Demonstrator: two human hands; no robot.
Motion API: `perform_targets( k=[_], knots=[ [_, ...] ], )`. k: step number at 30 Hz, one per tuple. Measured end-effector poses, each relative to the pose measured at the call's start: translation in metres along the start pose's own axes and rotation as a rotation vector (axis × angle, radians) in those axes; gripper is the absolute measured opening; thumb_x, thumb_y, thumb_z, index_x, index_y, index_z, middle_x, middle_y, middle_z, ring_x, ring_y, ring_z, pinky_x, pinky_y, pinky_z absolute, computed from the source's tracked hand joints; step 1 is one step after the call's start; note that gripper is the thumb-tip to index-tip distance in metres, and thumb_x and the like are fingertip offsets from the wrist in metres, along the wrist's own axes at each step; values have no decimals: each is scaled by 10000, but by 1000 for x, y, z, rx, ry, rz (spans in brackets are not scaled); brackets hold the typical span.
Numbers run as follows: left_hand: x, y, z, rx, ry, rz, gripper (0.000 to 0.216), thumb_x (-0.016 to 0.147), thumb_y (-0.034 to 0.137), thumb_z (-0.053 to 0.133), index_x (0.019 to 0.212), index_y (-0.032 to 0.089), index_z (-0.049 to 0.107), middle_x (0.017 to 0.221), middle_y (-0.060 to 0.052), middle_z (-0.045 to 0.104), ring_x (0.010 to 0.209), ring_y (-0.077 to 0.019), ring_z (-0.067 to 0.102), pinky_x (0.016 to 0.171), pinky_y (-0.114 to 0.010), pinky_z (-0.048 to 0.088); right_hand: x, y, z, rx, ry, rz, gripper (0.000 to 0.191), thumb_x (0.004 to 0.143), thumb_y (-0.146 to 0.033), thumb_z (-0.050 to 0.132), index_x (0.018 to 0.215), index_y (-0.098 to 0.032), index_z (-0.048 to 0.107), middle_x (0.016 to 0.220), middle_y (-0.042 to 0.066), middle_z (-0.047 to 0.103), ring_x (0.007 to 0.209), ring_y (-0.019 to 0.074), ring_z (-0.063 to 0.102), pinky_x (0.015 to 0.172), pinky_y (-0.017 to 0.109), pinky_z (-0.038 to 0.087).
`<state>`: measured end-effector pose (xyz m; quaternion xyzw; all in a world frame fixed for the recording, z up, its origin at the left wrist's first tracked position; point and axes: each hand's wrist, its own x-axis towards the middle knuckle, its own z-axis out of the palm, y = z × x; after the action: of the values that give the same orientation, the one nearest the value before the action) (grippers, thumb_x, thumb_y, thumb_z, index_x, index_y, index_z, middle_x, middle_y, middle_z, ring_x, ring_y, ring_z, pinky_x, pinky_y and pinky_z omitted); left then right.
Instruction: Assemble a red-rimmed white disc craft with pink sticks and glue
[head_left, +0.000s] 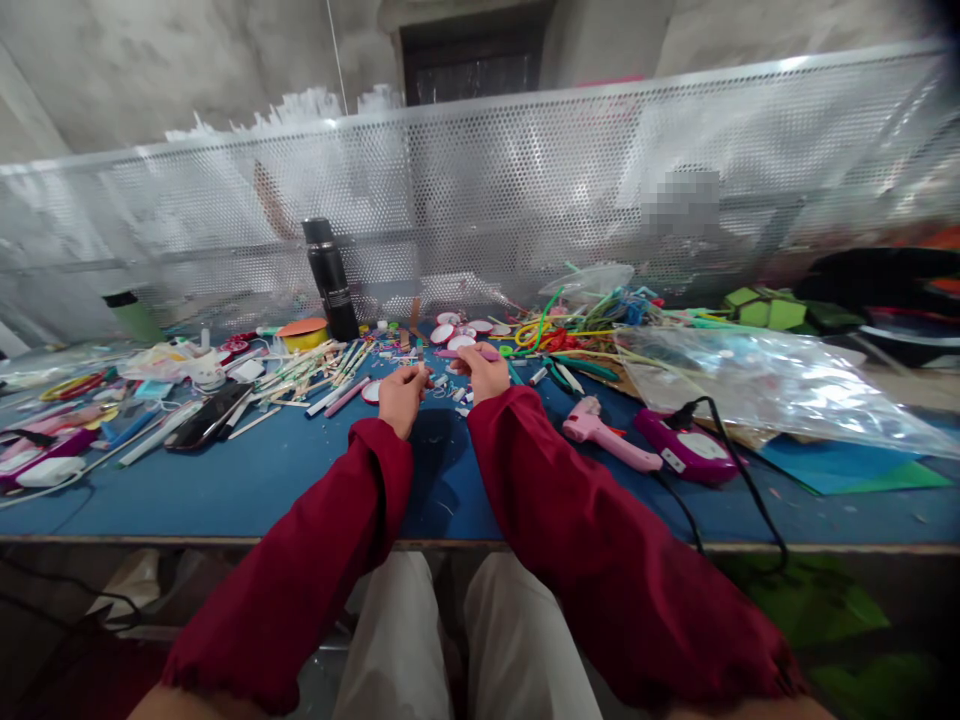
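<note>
My left hand (403, 400) is above the blue table with thumb and fingers pinched together. At its fingertips is something small and pale that I cannot make out. Just to the right, my right hand (484, 372) is closed around a slim pink-purple pen-like stick (448, 353), which lies nearly level and pokes out towards the left. The two hands are close but apart. Small white bits (459, 395) are scattered on the table between and below them. Round white discs with red rims (444, 333) lie just beyond the hands.
A black bottle (331, 285) stands behind a pile of thin sticks (330, 368). At right are a pink glue gun (611, 437), a purple box with a black cable (694, 450) and clear plastic sheeting (757, 380). A dark phone (208, 415) lies at left. Perforated metal panels (517, 210) border the back.
</note>
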<state>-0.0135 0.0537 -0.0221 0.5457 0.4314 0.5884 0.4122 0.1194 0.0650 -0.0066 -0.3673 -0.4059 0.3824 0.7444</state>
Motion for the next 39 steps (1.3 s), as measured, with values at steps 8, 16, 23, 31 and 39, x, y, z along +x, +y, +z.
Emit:
perform_targets(
  k=[8, 16, 23, 31, 39],
  knots=[
    [-2, 0, 2, 13, -44, -16, 231, 751, 377, 634, 726, 148, 651, 619, -1, 580, 481, -74, 393, 452, -221, 266, -4, 8, 4, -44, -20, 14, 387, 666, -517, 733, 579, -205, 521, 481, -24, 613, 440, 106, 533, 454, 231, 432],
    [-6, 3, 4, -27, -35, -40, 241, 748, 348, 643, 832, 124, 675, 619, 0, 582, 478, -68, 392, 451, -215, 268, -4, 9, 4, -113, 69, 7, 435, 699, -613, 673, 604, -219, 514, 469, -34, 598, 426, 113, 528, 439, 238, 423],
    [-7, 5, 5, -29, -40, -41, 211, 737, 318, 649, 816, 125, 682, 608, 7, 581, 480, -66, 388, 453, -211, 271, -4, 8, 6, -105, 96, -15, 440, 706, -613, 661, 602, -219, 495, 471, -40, 592, 426, 108, 527, 439, 232, 411],
    [-5, 2, 3, -5, -23, -40, 221, 739, 337, 637, 817, 137, 689, 628, -1, 588, 482, -70, 396, 445, -213, 262, -2, 7, 6, -68, 102, -33, 447, 697, -595, 681, 583, -216, 475, 472, -40, 594, 429, 97, 533, 446, 216, 426],
    [-7, 5, 4, -1, -27, -36, 207, 741, 330, 633, 808, 144, 693, 625, -3, 590, 490, -77, 397, 447, -217, 269, -1, 10, 6, -56, 109, -33, 460, 680, -590, 696, 561, -226, 441, 463, -42, 581, 435, 105, 545, 446, 223, 436]
  ],
)
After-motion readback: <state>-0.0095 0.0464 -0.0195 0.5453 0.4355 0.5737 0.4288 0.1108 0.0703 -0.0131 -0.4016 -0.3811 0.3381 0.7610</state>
